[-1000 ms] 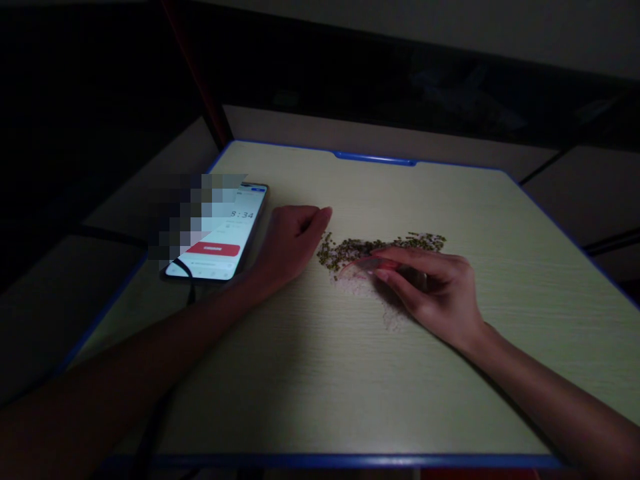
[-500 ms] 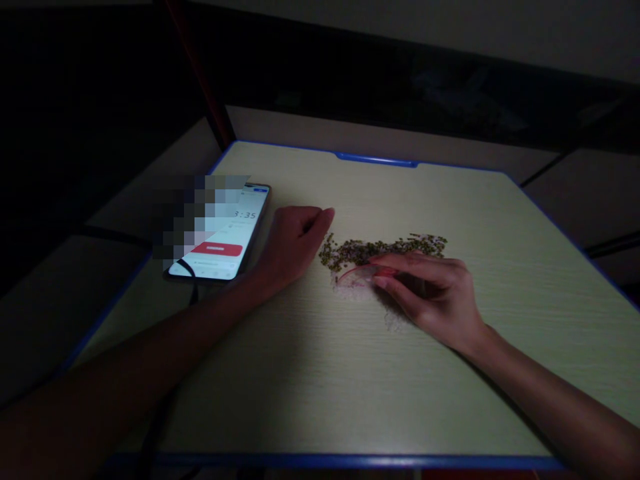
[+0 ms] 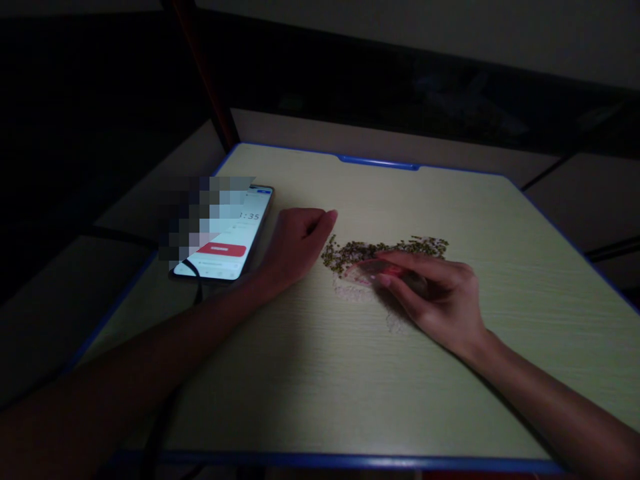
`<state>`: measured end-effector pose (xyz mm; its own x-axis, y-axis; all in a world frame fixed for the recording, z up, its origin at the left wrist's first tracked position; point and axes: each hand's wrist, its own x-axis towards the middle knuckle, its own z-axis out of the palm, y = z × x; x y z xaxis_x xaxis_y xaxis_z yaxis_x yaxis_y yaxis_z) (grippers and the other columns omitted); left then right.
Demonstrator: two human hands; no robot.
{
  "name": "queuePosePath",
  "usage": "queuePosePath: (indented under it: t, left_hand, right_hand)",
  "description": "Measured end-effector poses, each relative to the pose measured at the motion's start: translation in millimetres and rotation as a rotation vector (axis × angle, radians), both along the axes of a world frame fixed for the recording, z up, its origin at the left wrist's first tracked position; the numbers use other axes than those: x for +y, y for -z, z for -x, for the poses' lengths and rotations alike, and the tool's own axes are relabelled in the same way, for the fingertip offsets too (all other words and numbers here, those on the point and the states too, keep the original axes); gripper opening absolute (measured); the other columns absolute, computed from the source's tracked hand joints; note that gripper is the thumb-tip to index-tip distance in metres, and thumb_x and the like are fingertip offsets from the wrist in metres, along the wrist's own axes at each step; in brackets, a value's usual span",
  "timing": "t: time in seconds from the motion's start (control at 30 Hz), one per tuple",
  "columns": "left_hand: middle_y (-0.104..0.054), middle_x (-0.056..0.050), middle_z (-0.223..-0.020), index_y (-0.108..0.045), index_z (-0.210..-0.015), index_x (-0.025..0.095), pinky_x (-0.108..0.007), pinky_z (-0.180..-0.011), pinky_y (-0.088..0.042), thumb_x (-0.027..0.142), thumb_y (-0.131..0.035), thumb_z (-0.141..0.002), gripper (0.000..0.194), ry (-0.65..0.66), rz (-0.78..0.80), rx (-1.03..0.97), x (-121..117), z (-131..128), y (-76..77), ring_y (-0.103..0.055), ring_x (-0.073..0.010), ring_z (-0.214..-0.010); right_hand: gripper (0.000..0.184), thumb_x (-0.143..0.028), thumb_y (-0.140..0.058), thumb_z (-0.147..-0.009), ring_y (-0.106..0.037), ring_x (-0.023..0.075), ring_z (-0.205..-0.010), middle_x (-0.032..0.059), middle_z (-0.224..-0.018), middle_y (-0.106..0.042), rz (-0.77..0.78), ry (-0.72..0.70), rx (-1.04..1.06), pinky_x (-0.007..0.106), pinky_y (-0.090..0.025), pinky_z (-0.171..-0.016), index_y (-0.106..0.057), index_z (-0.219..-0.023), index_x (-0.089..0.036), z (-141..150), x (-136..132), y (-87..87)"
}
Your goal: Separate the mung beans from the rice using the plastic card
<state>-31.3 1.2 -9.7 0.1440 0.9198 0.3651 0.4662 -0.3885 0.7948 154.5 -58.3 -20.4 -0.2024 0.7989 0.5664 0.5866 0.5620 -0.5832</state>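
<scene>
Your single camera rides on your head, looking forward and down across the wood-grain tabletop (image 3: 400,400). It is near enough that your left forearm (image 3: 145,353) and right forearm (image 3: 555,393) enter from the lower corners, with your left hand (image 3: 300,243) and right hand (image 3: 443,293) at mid-height. The blue near edge (image 3: 350,460) crosses the bottom; the far edge (image 3: 380,163) slopes slightly down to your right, dim background above it.

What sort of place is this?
A dim room, possibly in a home, though that isn't certain: a small blue-edged table and a lit phone lying on it suggest so.
</scene>
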Motion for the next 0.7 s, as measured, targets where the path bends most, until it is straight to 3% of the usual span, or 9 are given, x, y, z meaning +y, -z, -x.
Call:
queuePosePath:
  t: [0.53, 0.7]
  left_hand:
    - [-0.03, 0.006, -0.038, -0.037, -0.042, 0.016, -0.025, -0.045, -0.019, 0.028, -0.044, -0.082, 0.042, -0.001, 0.012, -0.003, 0.2, 0.1, -0.1, -0.029, -0.0063, -0.04]
    - [-0.031, 0.006, -0.038, -0.037, -0.042, 0.016, -0.025, -0.045, -0.021, 0.028, -0.044, -0.082, 0.042, -0.011, 0.007, 0.018, -1.0, 0.0, -1.2, -0.029, -0.0064, -0.04]
  right_hand:
    - [0.022, -0.013, -0.064, -0.072, -0.069, 0.0169, -0.07, 0.0068, -0.084, -0.075, 0.043, 0.11, 0.031, 0.028, -0.056, -0.066, -0.07, -0.093, -0.013, -2.9, -0.6, 2.7]
    - [0.022, -0.013, -0.064, -0.072, -0.069, 0.0173, -0.073, 0.0042, -0.086, -0.075, 0.003, 0.048, 0.023, 0.029, -0.056, -0.067, -0.07, -0.093, -0.017, -0.9, -1.3, -0.2]
